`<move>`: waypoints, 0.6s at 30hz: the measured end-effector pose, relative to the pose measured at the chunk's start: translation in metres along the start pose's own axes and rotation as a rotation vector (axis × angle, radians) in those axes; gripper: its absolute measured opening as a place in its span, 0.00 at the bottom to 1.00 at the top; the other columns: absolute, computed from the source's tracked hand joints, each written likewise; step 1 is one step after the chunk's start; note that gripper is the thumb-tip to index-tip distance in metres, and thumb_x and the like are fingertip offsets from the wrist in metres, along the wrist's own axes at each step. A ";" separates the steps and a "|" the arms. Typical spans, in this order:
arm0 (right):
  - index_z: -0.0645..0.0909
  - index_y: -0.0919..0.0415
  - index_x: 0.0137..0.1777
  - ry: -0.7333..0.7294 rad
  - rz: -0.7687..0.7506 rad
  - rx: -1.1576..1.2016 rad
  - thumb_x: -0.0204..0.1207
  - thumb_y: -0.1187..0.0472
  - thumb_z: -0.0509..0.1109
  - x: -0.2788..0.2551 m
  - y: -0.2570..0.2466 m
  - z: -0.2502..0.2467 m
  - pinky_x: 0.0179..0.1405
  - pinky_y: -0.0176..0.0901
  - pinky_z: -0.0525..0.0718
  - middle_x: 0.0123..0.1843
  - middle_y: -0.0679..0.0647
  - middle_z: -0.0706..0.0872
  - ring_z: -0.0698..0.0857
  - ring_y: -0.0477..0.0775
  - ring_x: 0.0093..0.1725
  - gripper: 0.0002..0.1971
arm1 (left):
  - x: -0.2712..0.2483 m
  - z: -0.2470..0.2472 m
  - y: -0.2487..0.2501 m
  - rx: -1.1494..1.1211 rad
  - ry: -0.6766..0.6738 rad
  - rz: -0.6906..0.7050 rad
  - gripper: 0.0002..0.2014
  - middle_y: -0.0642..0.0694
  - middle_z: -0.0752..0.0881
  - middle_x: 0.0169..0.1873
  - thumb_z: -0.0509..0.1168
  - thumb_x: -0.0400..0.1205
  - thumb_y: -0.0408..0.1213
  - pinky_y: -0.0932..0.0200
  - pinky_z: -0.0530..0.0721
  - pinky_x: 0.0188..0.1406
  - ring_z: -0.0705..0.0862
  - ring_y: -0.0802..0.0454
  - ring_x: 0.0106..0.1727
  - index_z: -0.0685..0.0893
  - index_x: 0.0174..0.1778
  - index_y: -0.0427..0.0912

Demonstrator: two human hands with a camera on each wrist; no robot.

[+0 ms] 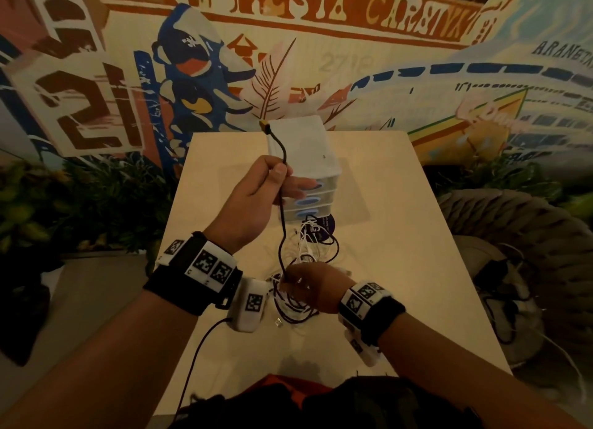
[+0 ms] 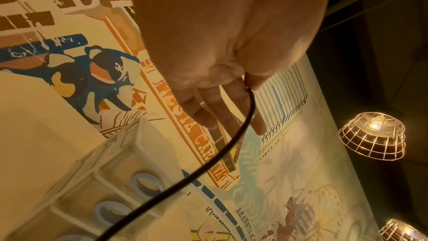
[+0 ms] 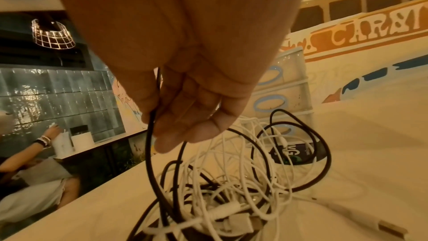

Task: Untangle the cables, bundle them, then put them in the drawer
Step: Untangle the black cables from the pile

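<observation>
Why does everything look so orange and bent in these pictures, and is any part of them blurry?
Head view: warm dim light tints the table orange, and the wide lens bows the mural and table edges. Left wrist view: the left hand fills the frame, soft and close, while a caged lamp glares bright. Right wrist view: the right hand is blurred, the tangled cables sharper.

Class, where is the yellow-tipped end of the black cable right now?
In the head view, the yellow-tipped end sticks up above the left hand, centre frame, in front of the drawer unit at the table's far end.
</observation>
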State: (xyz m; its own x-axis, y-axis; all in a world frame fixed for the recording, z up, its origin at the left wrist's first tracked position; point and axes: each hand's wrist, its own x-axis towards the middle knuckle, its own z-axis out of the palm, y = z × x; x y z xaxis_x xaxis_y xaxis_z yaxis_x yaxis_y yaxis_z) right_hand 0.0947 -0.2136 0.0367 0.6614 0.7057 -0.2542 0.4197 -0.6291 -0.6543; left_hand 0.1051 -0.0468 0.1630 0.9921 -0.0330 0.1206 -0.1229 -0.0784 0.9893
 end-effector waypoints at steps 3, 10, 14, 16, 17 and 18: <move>0.82 0.51 0.61 0.080 0.026 0.164 0.86 0.59 0.63 -0.002 0.007 -0.009 0.55 0.51 0.88 0.55 0.47 0.90 0.90 0.49 0.48 0.09 | -0.001 -0.007 -0.005 0.111 0.025 -0.058 0.15 0.51 0.93 0.55 0.49 0.95 0.45 0.63 0.83 0.53 0.89 0.55 0.58 0.77 0.65 0.41; 0.79 0.60 0.57 0.398 -0.016 0.454 0.91 0.63 0.57 -0.008 0.004 -0.051 0.51 0.51 0.89 0.52 0.53 0.90 0.92 0.50 0.47 0.08 | -0.018 -0.010 -0.051 0.446 -0.147 -0.178 0.20 0.53 0.85 0.62 0.59 0.91 0.35 0.72 0.79 0.48 0.85 0.59 0.57 0.74 0.78 0.56; 0.78 0.62 0.57 0.464 -0.024 0.517 0.92 0.63 0.57 -0.009 0.009 -0.061 0.52 0.52 0.89 0.52 0.53 0.91 0.92 0.53 0.48 0.09 | -0.033 -0.002 -0.081 0.544 -0.237 -0.240 0.27 0.53 0.82 0.65 0.61 0.87 0.33 0.67 0.81 0.47 0.85 0.57 0.51 0.70 0.81 0.61; 0.79 0.63 0.58 0.489 -0.024 0.553 0.92 0.64 0.57 -0.009 0.011 -0.064 0.51 0.51 0.89 0.52 0.55 0.91 0.92 0.54 0.47 0.09 | -0.038 0.000 -0.090 0.593 -0.272 -0.241 0.28 0.52 0.81 0.66 0.65 0.86 0.37 0.61 0.83 0.52 0.85 0.56 0.53 0.68 0.81 0.62; 0.79 0.63 0.58 0.495 -0.021 0.579 0.92 0.64 0.56 -0.009 0.012 -0.065 0.51 0.49 0.89 0.52 0.56 0.91 0.93 0.55 0.47 0.09 | -0.041 0.001 -0.092 0.630 -0.295 -0.239 0.30 0.53 0.80 0.66 0.67 0.85 0.40 0.57 0.84 0.55 0.85 0.56 0.55 0.67 0.81 0.62; 0.79 0.64 0.58 0.501 -0.015 0.607 0.92 0.65 0.56 -0.010 0.012 -0.065 0.49 0.47 0.89 0.53 0.57 0.91 0.93 0.56 0.47 0.09 | -0.043 0.001 -0.095 0.680 -0.316 -0.230 0.31 0.53 0.79 0.66 0.69 0.83 0.43 0.54 0.84 0.58 0.85 0.55 0.57 0.67 0.82 0.62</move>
State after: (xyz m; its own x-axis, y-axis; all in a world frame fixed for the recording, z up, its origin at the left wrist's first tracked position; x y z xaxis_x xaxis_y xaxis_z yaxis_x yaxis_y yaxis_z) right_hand 0.1336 -0.2490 0.0780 0.9205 0.3906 0.0147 0.1134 -0.2308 -0.9664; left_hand 0.0740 -0.0393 0.0632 0.9533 -0.2160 -0.2112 -0.0037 -0.7073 0.7069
